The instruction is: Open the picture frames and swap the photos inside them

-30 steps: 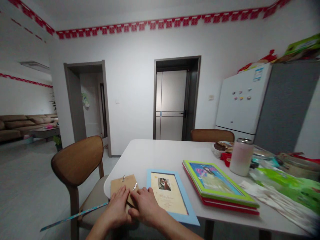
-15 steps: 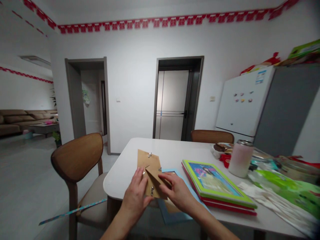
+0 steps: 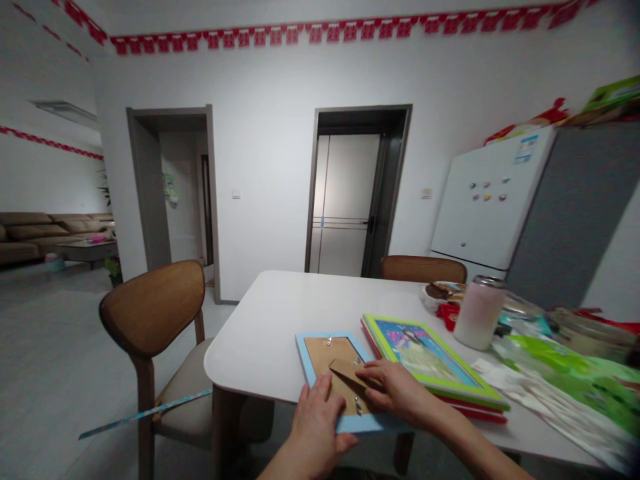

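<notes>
Has white walls (image 3: 270,133) below red trim (image 3: 347,31), grey-framed doorways (image 3: 149,193), a refrigerator (image 3: 485,223) at right, a sofa (image 3: 33,235) far left.

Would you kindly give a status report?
Left grip on brown board backing inside light-blue rectangular frame; right grip at raised brown flap; green rectangular frame alongside.

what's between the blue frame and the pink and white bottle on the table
In the head view, the green-edged picture frame, on top of a red-edged item, lies between the blue frame and the bottle.
</notes>
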`<state>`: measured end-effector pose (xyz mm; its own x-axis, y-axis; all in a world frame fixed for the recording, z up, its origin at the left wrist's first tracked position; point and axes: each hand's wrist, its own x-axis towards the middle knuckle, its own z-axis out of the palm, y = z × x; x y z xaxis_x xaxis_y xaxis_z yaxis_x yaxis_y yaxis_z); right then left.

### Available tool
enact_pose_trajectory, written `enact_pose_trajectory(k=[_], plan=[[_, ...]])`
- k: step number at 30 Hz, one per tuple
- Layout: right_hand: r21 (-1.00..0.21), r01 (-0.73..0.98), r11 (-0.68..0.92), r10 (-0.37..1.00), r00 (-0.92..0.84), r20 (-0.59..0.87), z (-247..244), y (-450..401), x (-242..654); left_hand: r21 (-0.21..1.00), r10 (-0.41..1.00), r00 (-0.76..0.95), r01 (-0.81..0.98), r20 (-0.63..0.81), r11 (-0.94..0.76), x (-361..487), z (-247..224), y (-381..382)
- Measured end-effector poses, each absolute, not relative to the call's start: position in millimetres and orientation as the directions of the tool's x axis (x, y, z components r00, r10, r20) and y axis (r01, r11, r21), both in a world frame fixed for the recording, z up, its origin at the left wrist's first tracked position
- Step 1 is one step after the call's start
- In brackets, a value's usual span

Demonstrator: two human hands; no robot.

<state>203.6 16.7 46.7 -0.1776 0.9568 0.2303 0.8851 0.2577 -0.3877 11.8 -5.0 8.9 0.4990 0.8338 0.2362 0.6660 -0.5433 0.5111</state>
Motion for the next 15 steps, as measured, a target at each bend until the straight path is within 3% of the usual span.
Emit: enact_pose_trajectory(k=[9,15], plan=[[-0.359,0.882,0.305,0.952,-0.275,0.133,39.3,25.1,187.6,0.438,0.868,0.469,0.754,0.164,-0.490,-24.1,15.2,8.9],[-0.301,0.875,0.379,0.918,-0.315,0.240,22.2,11.8,168.6,0.411,0.852,0.498,0.750,0.163,-0.518,-32.7,19.3,10.7]])
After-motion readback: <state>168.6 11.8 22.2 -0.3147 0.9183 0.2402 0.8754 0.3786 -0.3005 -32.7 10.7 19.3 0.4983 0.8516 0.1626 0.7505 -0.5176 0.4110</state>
